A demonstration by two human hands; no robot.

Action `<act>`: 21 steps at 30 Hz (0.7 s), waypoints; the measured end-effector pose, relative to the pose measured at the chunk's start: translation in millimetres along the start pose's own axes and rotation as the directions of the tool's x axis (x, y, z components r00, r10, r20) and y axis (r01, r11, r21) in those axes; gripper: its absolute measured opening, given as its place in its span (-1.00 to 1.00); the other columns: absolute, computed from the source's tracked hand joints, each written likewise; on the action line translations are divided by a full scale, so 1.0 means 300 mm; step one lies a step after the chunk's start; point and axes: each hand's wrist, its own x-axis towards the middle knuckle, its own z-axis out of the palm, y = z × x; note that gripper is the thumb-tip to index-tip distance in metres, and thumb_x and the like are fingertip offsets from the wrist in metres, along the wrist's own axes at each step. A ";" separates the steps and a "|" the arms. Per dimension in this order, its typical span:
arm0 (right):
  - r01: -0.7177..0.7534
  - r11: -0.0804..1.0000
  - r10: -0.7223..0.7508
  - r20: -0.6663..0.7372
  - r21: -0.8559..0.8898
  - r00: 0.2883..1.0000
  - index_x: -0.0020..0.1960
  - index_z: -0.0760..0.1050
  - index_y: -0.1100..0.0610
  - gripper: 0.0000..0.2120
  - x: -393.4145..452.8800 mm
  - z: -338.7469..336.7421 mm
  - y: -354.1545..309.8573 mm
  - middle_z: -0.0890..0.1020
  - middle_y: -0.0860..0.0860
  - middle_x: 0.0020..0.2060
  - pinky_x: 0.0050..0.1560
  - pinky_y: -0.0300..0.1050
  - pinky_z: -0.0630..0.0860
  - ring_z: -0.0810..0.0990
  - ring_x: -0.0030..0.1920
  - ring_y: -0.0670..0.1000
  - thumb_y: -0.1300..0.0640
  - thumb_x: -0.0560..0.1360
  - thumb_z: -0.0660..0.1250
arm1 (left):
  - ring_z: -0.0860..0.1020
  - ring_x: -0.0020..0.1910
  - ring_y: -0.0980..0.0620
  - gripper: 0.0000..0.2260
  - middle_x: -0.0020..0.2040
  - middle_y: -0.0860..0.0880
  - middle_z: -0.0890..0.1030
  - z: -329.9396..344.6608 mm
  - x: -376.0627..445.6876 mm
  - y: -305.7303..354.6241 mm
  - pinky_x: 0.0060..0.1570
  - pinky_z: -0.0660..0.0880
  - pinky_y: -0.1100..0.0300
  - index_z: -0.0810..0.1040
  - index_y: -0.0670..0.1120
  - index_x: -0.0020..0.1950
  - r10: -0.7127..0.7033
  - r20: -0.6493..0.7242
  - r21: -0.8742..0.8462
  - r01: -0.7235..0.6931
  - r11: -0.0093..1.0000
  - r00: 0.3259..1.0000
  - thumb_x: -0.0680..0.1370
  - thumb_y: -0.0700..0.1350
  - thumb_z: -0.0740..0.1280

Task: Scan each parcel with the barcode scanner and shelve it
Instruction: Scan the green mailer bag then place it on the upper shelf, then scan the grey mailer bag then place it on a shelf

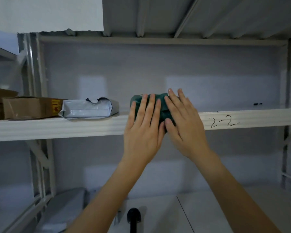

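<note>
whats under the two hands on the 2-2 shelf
A dark green parcel, pressed by the left hand and right hand at the shelf edge. Its label and most of its face are covered.

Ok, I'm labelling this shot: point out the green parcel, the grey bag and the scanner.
green parcel [165,105]: head view, wrapping showing between the hands.
grey bag [89,109]: head view, middle of its front side.
scanner [133,216]: head view, its dark head.

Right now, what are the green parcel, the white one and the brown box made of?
The green parcel looks like soft plastic wrap: it crumples under both hands. The white parcel seems a glossy plastic mailer bag, with a torn, wrinkled top. The brown box looks like cardboard, matte, with shiny tape across it.
</note>
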 end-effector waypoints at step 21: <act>-0.186 0.895 0.219 -0.037 0.406 0.975 0.03 0.50 0.19 -0.75 -0.487 0.366 -0.134 0.57 0.12 0.04 0.14 -0.29 0.26 0.47 0.06 0.04 0.21 0.39 0.17 | 0.46 0.33 -0.17 -0.60 0.31 -0.18 0.52 0.147 -0.729 -0.057 0.32 0.36 -0.11 0.50 -0.19 0.29 -0.148 0.319 0.017 0.150 0.988 0.936 0.45 -0.15 0.28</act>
